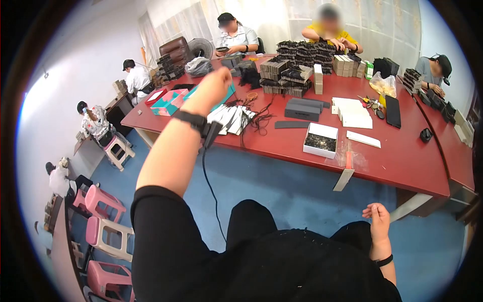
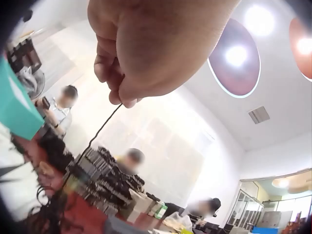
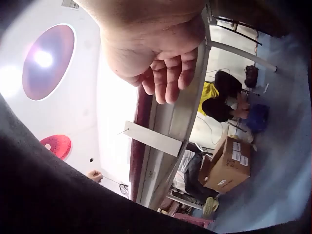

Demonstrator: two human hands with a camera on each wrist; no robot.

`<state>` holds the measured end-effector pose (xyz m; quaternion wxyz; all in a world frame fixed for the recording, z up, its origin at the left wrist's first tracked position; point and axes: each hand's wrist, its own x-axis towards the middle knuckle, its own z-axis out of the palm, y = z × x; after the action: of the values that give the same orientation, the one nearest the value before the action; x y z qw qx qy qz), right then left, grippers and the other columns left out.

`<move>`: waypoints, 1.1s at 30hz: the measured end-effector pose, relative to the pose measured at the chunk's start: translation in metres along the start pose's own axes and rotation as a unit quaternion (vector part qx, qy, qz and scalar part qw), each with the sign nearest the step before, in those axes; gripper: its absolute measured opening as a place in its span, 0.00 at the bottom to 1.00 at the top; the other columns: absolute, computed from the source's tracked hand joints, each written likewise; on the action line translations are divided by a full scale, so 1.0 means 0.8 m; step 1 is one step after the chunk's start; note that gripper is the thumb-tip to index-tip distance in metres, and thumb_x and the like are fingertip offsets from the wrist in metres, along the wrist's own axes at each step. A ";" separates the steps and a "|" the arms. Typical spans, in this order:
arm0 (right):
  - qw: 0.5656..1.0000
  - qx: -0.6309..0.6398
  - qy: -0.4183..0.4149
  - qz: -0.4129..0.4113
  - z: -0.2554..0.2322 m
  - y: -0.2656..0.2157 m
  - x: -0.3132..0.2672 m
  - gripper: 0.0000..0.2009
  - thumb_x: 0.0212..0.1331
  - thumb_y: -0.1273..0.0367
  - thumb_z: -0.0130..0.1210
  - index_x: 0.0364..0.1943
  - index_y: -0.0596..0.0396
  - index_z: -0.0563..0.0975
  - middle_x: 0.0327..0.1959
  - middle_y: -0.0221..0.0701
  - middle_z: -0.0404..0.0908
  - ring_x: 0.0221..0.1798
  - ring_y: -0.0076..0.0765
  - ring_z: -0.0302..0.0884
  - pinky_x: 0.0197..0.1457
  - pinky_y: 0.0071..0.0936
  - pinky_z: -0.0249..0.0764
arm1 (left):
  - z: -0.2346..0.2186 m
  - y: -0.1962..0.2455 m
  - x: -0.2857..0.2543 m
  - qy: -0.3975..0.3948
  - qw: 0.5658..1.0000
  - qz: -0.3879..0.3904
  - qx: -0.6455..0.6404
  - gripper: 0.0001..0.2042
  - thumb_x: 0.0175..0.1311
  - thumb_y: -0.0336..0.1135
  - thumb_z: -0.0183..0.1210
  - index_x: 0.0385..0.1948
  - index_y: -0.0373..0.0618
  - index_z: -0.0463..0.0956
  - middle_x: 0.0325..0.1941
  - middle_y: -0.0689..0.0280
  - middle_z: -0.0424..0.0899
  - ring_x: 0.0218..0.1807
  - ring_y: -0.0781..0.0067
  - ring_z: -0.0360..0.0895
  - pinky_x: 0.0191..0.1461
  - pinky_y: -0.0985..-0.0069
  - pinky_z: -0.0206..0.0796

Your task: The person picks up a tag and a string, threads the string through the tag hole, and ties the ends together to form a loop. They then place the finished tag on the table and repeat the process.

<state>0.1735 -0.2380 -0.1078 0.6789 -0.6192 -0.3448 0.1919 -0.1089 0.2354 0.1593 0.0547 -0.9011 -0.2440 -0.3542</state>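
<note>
Raised over the table's far left part, my left hand [image 1: 214, 90] pinches a thin black cord between thumb and fingers. In the left wrist view, the cord [image 2: 100, 130] runs down from the fingertips of that hand [image 2: 151, 48] towards a dark tangle. White strips [image 1: 232, 120] and loose black cords [image 1: 259, 120] lie below it on the red table. My right hand [image 1: 379, 224] hangs by my right thigh, fingers loosely bent, holding nothing. Beyond that hand [image 3: 158, 53] in the right wrist view, a white strip [image 3: 155, 139] juts from the table edge.
On the table [image 1: 392, 171] are a white box of black bits [image 1: 320, 142], dark grey boxes [image 1: 304, 108], white cards [image 1: 352, 112], a phone [image 1: 393, 111], stacked bundles [image 1: 297, 80] and a teal-pink box [image 1: 168, 102]. Several people sit around; pink stools [image 1: 104, 201] stand left.
</note>
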 end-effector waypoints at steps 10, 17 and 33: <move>1.000 0.016 0.008 -0.021 -0.001 -0.018 0.005 0.10 0.65 0.67 0.47 0.34 0.61 0.74 0.27 0.32 0.78 0.29 0.24 0.74 0.35 0.19 0.70 | -0.134 0.037 0.168 0.347 0.935 0.034 0.067 0.09 0.58 0.37 0.56 0.35 0.43 0.75 0.31 0.54 0.81 0.36 0.53 0.78 0.40 0.64 0.68; 0.959 -0.055 0.004 -0.278 0.021 -0.137 0.036 0.13 0.61 0.72 0.49 0.48 0.63 0.72 0.53 0.38 0.71 0.56 0.33 0.67 0.61 0.30 0.61 | -0.098 0.245 0.111 -0.008 0.976 0.184 -0.121 0.07 0.58 0.31 0.57 0.33 0.40 0.70 0.25 0.63 0.78 0.22 0.73 0.76 0.30 0.77 0.68; 0.974 -0.149 -0.141 -0.096 0.102 -0.140 0.043 0.04 0.58 0.71 0.53 0.32 0.58 0.74 0.27 0.30 0.72 0.30 0.21 0.67 0.34 0.22 0.66 | 0.094 0.323 -0.130 -0.258 0.870 0.107 -0.406 0.06 0.55 0.25 0.60 0.32 0.40 0.72 0.25 0.65 0.76 0.30 0.76 0.74 0.35 0.78 0.67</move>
<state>0.1210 -0.1739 0.0086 0.5387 -0.6443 -0.5195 0.1575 -0.0046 -0.0118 0.0537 -0.3431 -0.9238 0.0140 -0.1695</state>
